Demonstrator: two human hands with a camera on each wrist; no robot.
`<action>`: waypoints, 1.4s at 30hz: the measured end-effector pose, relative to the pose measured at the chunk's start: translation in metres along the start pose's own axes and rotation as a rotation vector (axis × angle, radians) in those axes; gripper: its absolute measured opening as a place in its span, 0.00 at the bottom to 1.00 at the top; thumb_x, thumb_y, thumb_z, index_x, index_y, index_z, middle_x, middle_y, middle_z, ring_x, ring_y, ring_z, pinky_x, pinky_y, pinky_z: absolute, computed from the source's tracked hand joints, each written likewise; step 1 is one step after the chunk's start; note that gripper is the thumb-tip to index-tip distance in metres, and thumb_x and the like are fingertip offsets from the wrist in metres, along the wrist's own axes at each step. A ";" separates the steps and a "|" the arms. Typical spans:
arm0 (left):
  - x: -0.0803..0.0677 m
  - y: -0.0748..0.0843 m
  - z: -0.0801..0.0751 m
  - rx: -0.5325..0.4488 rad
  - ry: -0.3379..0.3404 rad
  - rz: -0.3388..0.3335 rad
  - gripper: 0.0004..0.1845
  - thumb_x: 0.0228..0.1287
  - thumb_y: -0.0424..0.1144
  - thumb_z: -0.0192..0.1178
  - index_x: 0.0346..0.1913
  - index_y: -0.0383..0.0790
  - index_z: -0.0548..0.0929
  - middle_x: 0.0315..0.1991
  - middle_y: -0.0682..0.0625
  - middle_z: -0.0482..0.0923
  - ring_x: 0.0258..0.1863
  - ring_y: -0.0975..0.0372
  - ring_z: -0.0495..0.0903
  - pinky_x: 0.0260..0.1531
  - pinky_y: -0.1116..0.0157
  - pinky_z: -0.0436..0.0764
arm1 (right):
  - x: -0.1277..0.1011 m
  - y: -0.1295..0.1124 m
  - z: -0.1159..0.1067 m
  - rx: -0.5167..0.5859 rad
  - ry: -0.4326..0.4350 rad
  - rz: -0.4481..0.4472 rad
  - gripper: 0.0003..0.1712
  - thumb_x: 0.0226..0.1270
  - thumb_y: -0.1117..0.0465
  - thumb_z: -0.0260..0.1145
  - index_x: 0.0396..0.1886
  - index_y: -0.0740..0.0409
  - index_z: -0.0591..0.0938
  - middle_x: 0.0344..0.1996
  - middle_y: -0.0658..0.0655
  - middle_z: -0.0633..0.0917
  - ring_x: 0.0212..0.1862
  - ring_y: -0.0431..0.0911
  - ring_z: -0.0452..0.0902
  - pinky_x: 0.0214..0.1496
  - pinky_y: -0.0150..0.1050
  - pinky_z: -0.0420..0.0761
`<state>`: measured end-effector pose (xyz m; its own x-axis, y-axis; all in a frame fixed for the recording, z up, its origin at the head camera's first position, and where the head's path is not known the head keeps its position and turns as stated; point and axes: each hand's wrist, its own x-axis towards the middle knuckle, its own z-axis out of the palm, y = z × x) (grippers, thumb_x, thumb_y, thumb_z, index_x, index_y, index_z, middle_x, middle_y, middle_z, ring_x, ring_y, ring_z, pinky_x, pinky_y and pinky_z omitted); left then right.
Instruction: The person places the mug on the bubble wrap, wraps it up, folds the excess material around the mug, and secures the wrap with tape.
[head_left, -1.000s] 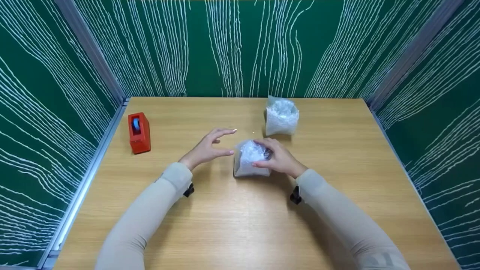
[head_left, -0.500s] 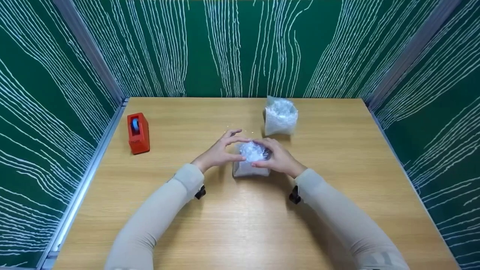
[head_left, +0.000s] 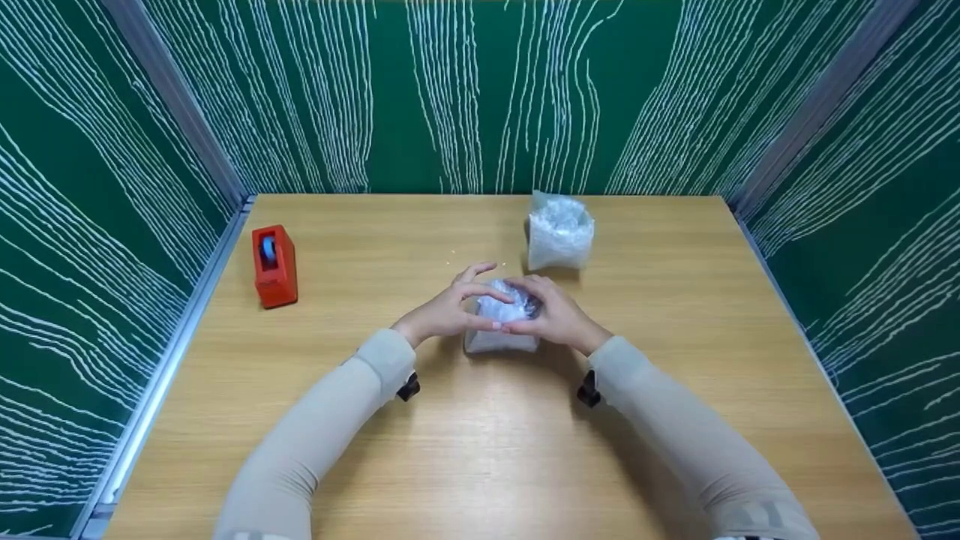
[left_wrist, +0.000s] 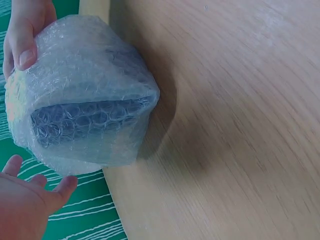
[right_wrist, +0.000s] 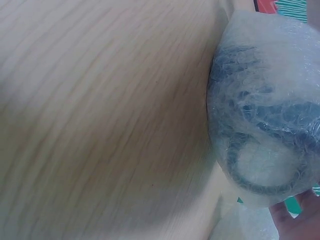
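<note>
A bubble-wrapped package (head_left: 501, 342) sits on the table at the middle in the head view. My right hand (head_left: 561, 318) grips its right side near the top, thumb toward me and fingers behind. My left hand (head_left: 444, 309) is at its left side with fingers spread and fairly straight. In the left wrist view the left hand (left_wrist: 25, 207) shows a small gap from the package (left_wrist: 95, 75), whose folded end opens onto an inner bubble layer. Through the wrap (right_wrist: 265, 95) in the right wrist view, a dark rounded thing with a ring-like outline shows faintly.
Behind and to the right stands a second bubble-wrapped package (head_left: 560, 238). A red tape dispenser (head_left: 276, 277) with a blue roll is at the table's far left. Green walls (head_left: 390, 97) with white lines enclose the wooden table (head_left: 480, 457) on three sides.
My left hand has moved right from beside the package to over its left side. The right hand keeps its grip, and the package has stayed in place.
</note>
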<state>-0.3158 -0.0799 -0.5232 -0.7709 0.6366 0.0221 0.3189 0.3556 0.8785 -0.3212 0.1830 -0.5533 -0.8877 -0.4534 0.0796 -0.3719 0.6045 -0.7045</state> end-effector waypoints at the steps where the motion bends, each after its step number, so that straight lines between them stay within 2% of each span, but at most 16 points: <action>1: 0.001 0.000 0.000 0.000 0.000 0.004 0.21 0.68 0.51 0.75 0.63 0.59 0.90 0.89 0.55 0.47 0.89 0.47 0.40 0.82 0.28 0.46 | 0.000 0.000 0.000 -0.001 -0.001 0.001 0.52 0.59 0.32 0.82 0.80 0.42 0.75 0.75 0.58 0.78 0.74 0.59 0.72 0.78 0.65 0.72; 8: 0.008 -0.005 0.000 -0.005 0.015 0.004 0.20 0.68 0.51 0.74 0.61 0.59 0.91 0.89 0.55 0.49 0.89 0.47 0.42 0.82 0.28 0.48 | 0.000 -0.002 -0.001 -0.012 -0.007 0.013 0.53 0.59 0.30 0.81 0.81 0.43 0.74 0.76 0.57 0.77 0.76 0.59 0.71 0.79 0.66 0.71; 14: 0.011 -0.010 0.000 -0.021 0.031 -0.037 0.21 0.67 0.53 0.75 0.62 0.60 0.90 0.89 0.56 0.49 0.89 0.46 0.42 0.82 0.28 0.47 | -0.001 -0.003 -0.001 0.000 -0.018 0.040 0.56 0.58 0.28 0.80 0.82 0.43 0.73 0.77 0.58 0.75 0.77 0.60 0.69 0.80 0.66 0.69; 19: 0.013 -0.013 -0.002 -0.041 0.052 -0.046 0.21 0.66 0.51 0.76 0.62 0.60 0.90 0.89 0.55 0.50 0.89 0.45 0.43 0.82 0.29 0.49 | -0.002 -0.003 0.000 0.014 -0.010 0.029 0.54 0.59 0.32 0.82 0.81 0.44 0.74 0.77 0.58 0.76 0.77 0.60 0.69 0.81 0.66 0.69; 26: 0.015 -0.015 -0.002 -0.024 0.057 -0.020 0.22 0.67 0.46 0.76 0.64 0.55 0.89 0.89 0.48 0.51 0.88 0.42 0.48 0.82 0.31 0.56 | -0.001 -0.002 0.001 -0.006 0.028 -0.054 0.52 0.58 0.41 0.86 0.79 0.52 0.76 0.72 0.60 0.81 0.72 0.60 0.74 0.76 0.62 0.75; 35: 0.017 -0.016 -0.001 -0.047 0.057 -0.044 0.27 0.67 0.45 0.75 0.68 0.57 0.86 0.88 0.50 0.54 0.87 0.43 0.54 0.81 0.34 0.62 | -0.002 -0.005 -0.001 0.014 0.019 -0.011 0.54 0.57 0.41 0.86 0.81 0.49 0.74 0.74 0.61 0.79 0.73 0.60 0.73 0.78 0.63 0.72; 42: 0.018 -0.017 -0.003 -0.053 0.060 -0.065 0.29 0.65 0.47 0.77 0.70 0.59 0.85 0.89 0.48 0.52 0.87 0.42 0.53 0.80 0.32 0.61 | -0.002 -0.006 -0.001 0.035 0.012 0.008 0.55 0.56 0.42 0.86 0.81 0.52 0.74 0.74 0.62 0.78 0.73 0.60 0.73 0.79 0.63 0.71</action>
<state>-0.3367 -0.0764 -0.5359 -0.8213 0.5705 -0.0084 0.2389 0.3572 0.9029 -0.3179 0.1811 -0.5486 -0.8940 -0.4405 0.0822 -0.3552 0.5846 -0.7294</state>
